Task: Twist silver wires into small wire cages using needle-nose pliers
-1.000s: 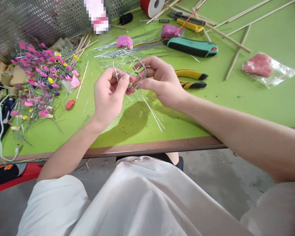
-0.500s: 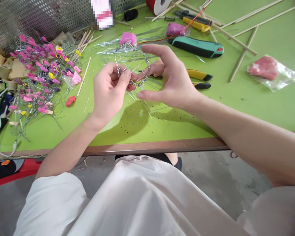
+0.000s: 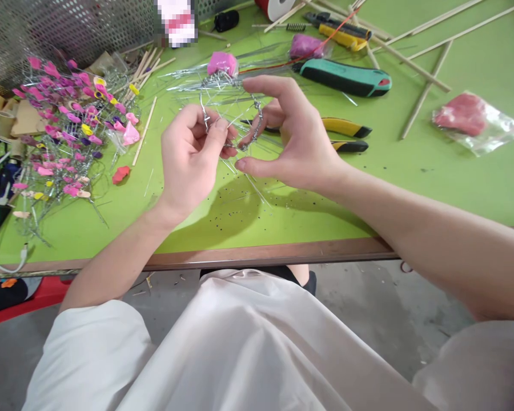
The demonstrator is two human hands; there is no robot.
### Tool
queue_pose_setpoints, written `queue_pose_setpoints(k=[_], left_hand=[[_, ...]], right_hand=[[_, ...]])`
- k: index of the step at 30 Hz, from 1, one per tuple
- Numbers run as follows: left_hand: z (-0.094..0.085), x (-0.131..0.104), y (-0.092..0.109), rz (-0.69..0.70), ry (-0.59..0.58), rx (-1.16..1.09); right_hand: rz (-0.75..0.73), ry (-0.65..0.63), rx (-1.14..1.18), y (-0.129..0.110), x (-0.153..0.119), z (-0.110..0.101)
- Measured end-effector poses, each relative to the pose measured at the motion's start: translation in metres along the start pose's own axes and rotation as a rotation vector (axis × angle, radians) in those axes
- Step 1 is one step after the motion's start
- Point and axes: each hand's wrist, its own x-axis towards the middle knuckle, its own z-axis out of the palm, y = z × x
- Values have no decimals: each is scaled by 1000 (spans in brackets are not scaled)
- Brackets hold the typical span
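Note:
A ring of twisted silver wire [image 3: 258, 117] with loose wire ends is held over the green table. My left hand [image 3: 192, 157] pinches its lower left side between thumb and fingers. Around the ring's right side my right hand [image 3: 297, 134] is spread, thumb below and index finger above, well apart; its other fingers lie close to or against the wire, and I cannot tell how firmly they touch. Black-and-yellow pliers [image 3: 346, 127] lie partly hidden behind my right hand. Beyond the ring sits a pink clay lump [image 3: 221, 64] in clear wrap, near several loose silver wires [image 3: 184, 74].
On the left lies a heap of wire stems with pink, purple and yellow tips [image 3: 68, 131]. A green-and-black utility tool [image 3: 346, 77], thin wooden sticks [image 3: 426, 91], a yellow cutter [image 3: 346, 37] and a bagged pink lump [image 3: 462, 114] lie at the right. The brown table edge [image 3: 257, 254] runs in front.
The wire ring has turned slightly between my hands, its lower part now tilted differently. Both hands keep nearly the same pose, and the view has shifted a little.

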Motion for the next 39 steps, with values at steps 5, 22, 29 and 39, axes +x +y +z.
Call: queue_pose_setpoints(k=[5, 22, 29, 39], left_hand=[[1, -2, 3, 50, -13, 10], [2, -6, 12, 148, 19, -41], [-4, -3, 11, 20, 46, -87], [-5, 5, 8, -43, 18, -317]], right_hand=[[8, -1, -95, -4, 0, 1], [-3, 115, -48, -11, -2, 5], [176, 196, 56, -13, -3, 17], [258, 201, 240, -12, -4, 26]])
